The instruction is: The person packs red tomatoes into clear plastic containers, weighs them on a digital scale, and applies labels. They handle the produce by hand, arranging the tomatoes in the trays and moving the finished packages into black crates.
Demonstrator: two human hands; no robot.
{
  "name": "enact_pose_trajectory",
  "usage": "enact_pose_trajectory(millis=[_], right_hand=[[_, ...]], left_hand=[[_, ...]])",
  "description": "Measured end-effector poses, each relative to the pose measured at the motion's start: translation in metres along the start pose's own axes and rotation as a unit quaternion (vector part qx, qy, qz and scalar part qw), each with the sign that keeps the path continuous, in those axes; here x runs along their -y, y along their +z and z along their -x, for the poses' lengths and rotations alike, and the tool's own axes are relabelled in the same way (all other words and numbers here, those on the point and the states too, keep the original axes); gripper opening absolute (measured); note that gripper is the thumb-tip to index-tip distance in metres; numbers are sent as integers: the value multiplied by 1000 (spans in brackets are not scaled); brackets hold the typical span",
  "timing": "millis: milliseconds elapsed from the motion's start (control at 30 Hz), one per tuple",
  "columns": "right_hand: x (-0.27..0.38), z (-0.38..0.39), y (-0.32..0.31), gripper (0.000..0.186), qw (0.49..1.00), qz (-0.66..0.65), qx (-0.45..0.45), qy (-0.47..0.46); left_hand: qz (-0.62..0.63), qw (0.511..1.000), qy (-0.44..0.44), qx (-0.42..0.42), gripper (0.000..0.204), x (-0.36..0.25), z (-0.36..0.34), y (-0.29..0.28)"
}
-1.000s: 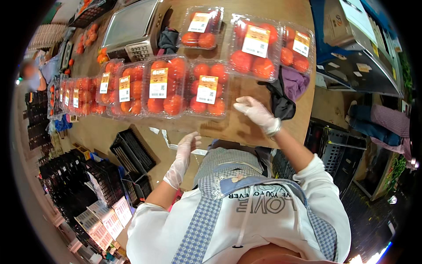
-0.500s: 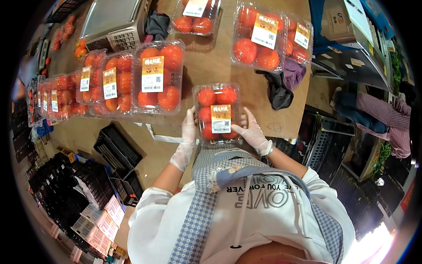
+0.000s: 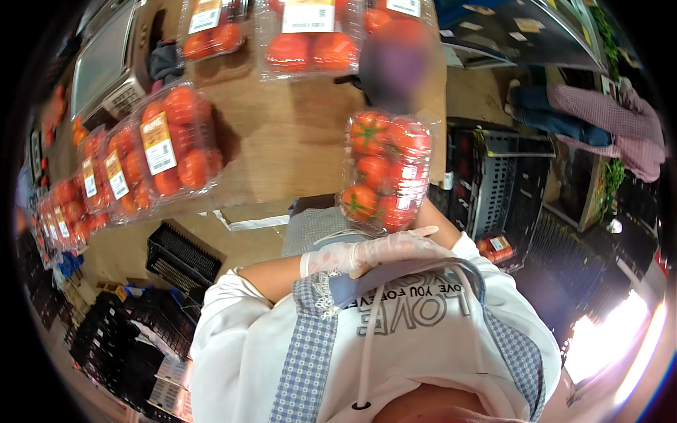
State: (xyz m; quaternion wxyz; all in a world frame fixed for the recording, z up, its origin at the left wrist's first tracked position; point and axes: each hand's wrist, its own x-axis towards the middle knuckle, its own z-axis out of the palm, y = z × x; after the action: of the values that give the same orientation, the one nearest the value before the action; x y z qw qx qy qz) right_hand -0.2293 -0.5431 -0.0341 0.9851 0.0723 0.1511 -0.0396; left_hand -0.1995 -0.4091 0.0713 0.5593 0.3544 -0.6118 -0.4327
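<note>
A clear plastic pack of tomatoes stands tilted at the table's front edge, close to my body. Red fruit and green stem ends face up; its label is out of sight. Just below the pack, my left hand, in a thin clear glove, stretches across my front with its fingers extended to the right. Whether it touches the pack I cannot tell. My right forearm runs up behind the pack, which hides the right hand and its fingers.
Labelled tomato packs line the table's left side, and more packs lie at the back. A scale is at the far left. Black crates sit on the floor at left. Another person's legs show at right.
The tomato pack has moved right and been turned so its label no longer shows. My left hand has come off the pack's left side and swung across my front; the view has shifted right.
</note>
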Motion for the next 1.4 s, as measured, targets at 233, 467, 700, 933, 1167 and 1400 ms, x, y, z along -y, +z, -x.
enact_pose_trajectory(millis=[233,467,700,933,1167,1400], right_hand=[[51,36,14,53,986,-50,151,-50],[117,103,10,53,966,-56,226,-110],[172,209,-11,47,959,-75,189,-196],[212,388,-71,48,843,-42,-253,-473],[201,516,-163,46,469,204,-646,-567],[202,536,-206,59,240,374,-762,-471]], left_hand=[[203,979,26,20,56,-15,-33,7],[91,987,-133,-16,28,-19,-77,43],[130,968,-205,-57,38,0,-138,107],[-37,953,-275,121,99,116,-245,209],[310,746,-557,195,64,320,-293,365],[-142,933,-291,158,32,380,-281,470]])
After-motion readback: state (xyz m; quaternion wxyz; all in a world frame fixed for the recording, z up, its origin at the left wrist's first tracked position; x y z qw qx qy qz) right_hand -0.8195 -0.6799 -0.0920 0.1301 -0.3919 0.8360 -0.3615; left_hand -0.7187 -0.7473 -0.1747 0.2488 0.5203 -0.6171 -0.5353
